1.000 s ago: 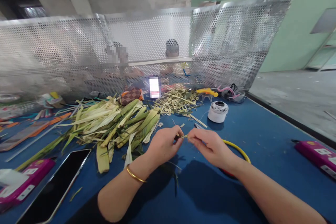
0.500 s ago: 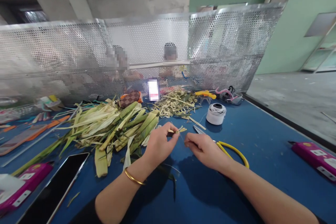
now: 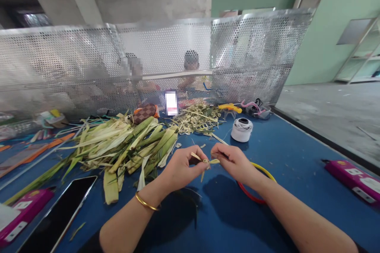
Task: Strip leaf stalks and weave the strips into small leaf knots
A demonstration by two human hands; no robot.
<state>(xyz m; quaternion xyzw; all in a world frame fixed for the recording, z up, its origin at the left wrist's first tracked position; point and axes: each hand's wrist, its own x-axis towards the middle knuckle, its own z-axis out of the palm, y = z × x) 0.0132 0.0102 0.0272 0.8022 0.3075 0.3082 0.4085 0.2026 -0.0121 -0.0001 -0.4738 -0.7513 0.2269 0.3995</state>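
My left hand [image 3: 182, 168] is closed, pinching a small knotted strip of pale corn husk [image 3: 204, 162] between thumb and forefinger. One short end of the strip sticks up over the hand and another hangs below. My right hand [image 3: 234, 164] is closed too, its fingertips on the strip's right-hand end. Under the right wrist lie scissors [image 3: 268, 174] with yellow and red handles, their blades hidden by the hand. A cone of white thread [image 3: 242, 131] stands just beyond. To the left spreads a heap of corn husks [image 3: 118, 138].
Behind lie husk scraps [image 3: 200, 118], a checked pouch [image 3: 145, 114], a lit phone [image 3: 171, 102] and a yellow tool [image 3: 230, 107]. A dark phone [image 3: 59, 213] and magenta boxes [image 3: 353, 180] flank me. Perforated panels [image 3: 169, 43] close the back; people sit beyond.
My right hand has moved up to my left and taken the strip's end, which now stretches between both hands. The scissor blades have gone out of sight behind the right hand.
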